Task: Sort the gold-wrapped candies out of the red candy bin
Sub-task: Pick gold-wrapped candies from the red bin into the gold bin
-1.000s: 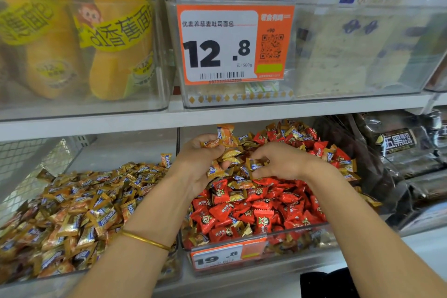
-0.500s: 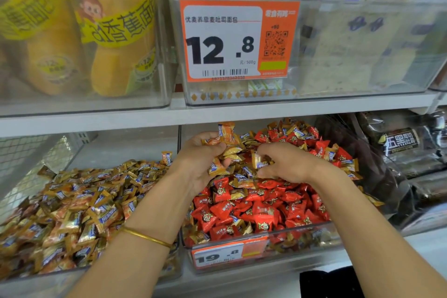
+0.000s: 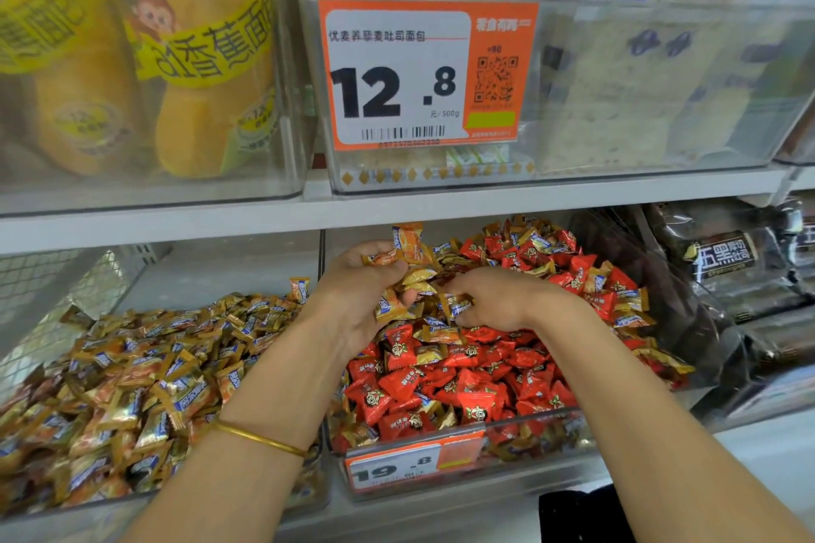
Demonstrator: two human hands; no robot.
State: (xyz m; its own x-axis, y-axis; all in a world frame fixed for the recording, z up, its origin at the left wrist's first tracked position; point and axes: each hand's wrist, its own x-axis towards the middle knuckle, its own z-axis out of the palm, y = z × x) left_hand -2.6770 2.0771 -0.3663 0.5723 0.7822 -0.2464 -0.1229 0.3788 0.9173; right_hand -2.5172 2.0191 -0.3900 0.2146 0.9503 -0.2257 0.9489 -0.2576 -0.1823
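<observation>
Shelf (image 3: 397,212), white, two tiers; the working stock sits on the lower tier. Left bin (image 3: 304,494), clear, near left: holds a gold pile (image 3: 132,379) and nothing else that shows, so it is the likely destination. Red candy bin (image 3: 551,432), clear, centre, with price tag (image 3: 397,465) on its near wall. Red candies (image 3: 463,384) fill the near half. Stray gold-wrapped candies (image 3: 536,245) lie mixed through the far half and along the right edge, with a few against the near wall. Dark packets (image 3: 723,260), far right, not involved. Left hand (image 3: 357,295), over the far left part of the red bin, fingers curled round a gold handful (image 3: 410,278), one piece sticking up above the rest. Right hand (image 3: 498,300), just right of it and low on the heap, knuckles up, fingertips pinching a single gold candy (image 3: 456,304) close beside the handful. Bracelet (image 3: 260,439), gold, on the left wrist. Change over the last second: the left hand has kept its place and its load. The right hand, then picking at the heap, has come away with that one piece and drawn it toward the left. Reading: one more gold piece is out of the mix and about to join the handful, which looks nearly full, so a drop into the left bin seems due soon. Progress: partial, with many gold pieces still in the red bin.
</observation>
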